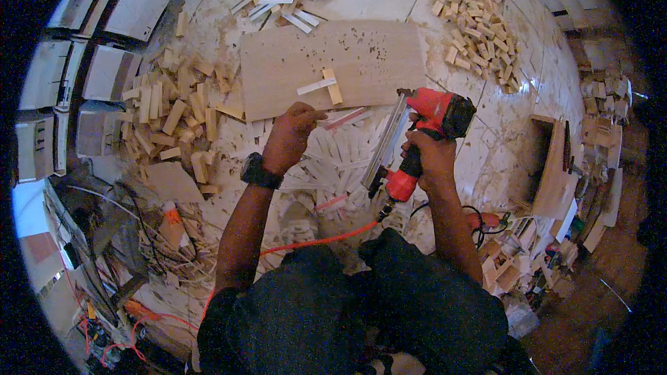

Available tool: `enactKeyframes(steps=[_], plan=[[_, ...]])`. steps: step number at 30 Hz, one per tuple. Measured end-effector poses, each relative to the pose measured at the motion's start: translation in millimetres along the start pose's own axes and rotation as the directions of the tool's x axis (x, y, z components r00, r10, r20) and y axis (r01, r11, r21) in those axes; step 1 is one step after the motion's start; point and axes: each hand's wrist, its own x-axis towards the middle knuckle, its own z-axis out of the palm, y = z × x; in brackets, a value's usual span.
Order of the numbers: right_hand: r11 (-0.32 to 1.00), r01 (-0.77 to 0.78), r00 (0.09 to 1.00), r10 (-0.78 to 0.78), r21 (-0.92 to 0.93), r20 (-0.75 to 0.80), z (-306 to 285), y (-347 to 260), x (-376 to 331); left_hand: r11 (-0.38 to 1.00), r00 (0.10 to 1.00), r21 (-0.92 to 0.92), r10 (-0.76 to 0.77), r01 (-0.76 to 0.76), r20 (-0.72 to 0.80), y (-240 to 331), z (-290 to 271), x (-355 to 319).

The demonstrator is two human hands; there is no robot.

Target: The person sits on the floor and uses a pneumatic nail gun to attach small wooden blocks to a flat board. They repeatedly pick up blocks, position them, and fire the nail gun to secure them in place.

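Note:
My right hand [432, 156] is wrapped round the handle of a red and black air nail gun [436, 107]. Its long magazine slants down to the left, and an orange hose [313, 242] runs from the handle's base. My left hand [295, 132] is at the near edge of a flat wooden board [292, 62], fingers bent and drawn together; whatever they pinch, if anything, is too small to make out. On the board, just beyond that hand, a short white strip [313, 87] lies across a small wood block [334, 90].
Loose wood blocks [177, 118] are heaped to the left, with another pile of blocks [479, 35] at the far right. White strips [333, 160] lie between my feet and the board; more strips and blocks [288, 1] sit beyond it. A wooden box [556, 167] stands at right.

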Motion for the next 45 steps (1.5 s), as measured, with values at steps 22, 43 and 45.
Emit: enactKeyframes(steps=[22,43,45], plan=[[0.985,0.031,0.988,-0.005,-0.168,0.155,35.1,0.6,8.4,0.466,0.711,-0.871,-0.665,0.156,-0.229,-41.3,33.2,31.0],[0.868,0.15,0.963,-0.019,-0.473,0.27,86.7,14.6,7.0,0.559,0.69,-0.808,-0.66,0.186,-0.297,-49.7,45.5,31.1],[0.856,0.16,0.961,-0.022,-0.491,0.276,87.5,16.3,7.3,0.561,0.696,-0.81,-0.652,0.174,-0.302,-50.8,46.3,30.5]])
